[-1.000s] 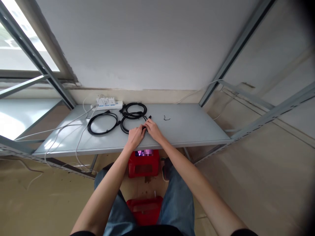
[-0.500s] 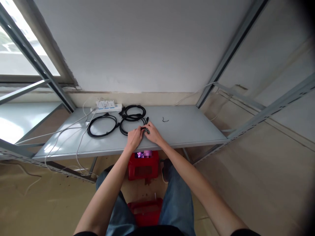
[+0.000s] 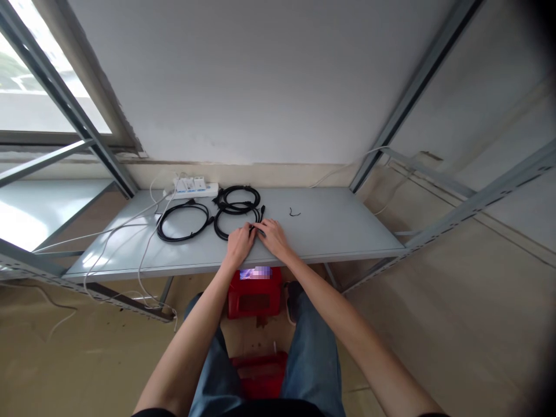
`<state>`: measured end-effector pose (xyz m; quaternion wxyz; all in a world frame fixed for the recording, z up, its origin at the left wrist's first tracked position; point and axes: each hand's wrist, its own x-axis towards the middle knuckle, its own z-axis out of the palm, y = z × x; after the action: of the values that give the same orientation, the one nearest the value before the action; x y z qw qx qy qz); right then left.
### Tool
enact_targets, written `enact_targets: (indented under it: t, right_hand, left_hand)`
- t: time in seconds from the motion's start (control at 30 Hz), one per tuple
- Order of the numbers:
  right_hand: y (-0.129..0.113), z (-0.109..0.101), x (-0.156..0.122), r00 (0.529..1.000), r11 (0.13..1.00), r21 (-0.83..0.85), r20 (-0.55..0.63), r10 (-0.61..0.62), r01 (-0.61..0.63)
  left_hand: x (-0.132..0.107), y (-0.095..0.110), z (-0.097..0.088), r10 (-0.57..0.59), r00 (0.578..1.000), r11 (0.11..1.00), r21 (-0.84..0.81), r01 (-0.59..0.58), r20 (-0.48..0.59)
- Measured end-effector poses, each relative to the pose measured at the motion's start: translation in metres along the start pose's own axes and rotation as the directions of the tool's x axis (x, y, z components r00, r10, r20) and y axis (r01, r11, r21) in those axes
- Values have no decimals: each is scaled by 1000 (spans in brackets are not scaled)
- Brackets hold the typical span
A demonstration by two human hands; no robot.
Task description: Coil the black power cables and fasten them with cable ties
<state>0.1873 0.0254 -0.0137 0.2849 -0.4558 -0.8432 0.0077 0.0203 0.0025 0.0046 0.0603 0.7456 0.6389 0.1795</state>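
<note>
My left hand (image 3: 240, 242) and my right hand (image 3: 271, 232) meet at the near side of a coiled black cable (image 3: 226, 223) on the grey metal shelf (image 3: 339, 229). Both hands have fingers curled and pinched onto that cable's loops where they touch. A plug end (image 3: 262, 209) sticks up just beyond my right fingers. A second black coil (image 3: 182, 220) lies to the left. A third black coil (image 3: 237, 198) sits behind, toward the wall.
A white power strip (image 3: 191, 186) with white leads lies at the shelf's back left. A small black twist tie (image 3: 295, 213) lies to the right of the coils. A red stool (image 3: 254, 292) stands under the shelf by my knees. Grey rack uprights frame both sides.
My hands stayed together on the same coil, and my right fingers drew back a little toward me. The view shifted slightly.
</note>
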Motion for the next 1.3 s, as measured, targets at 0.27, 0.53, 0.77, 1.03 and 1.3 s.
enact_targets:
  t: [0.27,0.53,0.77,1.03,1.3]
  right_hand:
    - [-2,-4,-3,1000,1000,-9,11,-22,22]
    - [-1,0,-3,999,993,116,-34,-18,22]
    - [0,1,-2,997,991,137,-73,6,4]
    - [-1,1,-2,994,994,112,-109,12,0]
    - [-4,-2,-1,991,989,147,-125,39,-21]
  left_hand:
    - [-1,-1,-1,9,1000,1000,-6,-9,-6]
    - [-2,1,-4,14,1000,1000,2,-14,9]
    - [-3,1,-4,21,1000,999,34,-22,12]
    - [-2,5,-7,-17,1000,998,56,15,27]
    - [-1,5,-6,-8,998,1000,30,7,56]
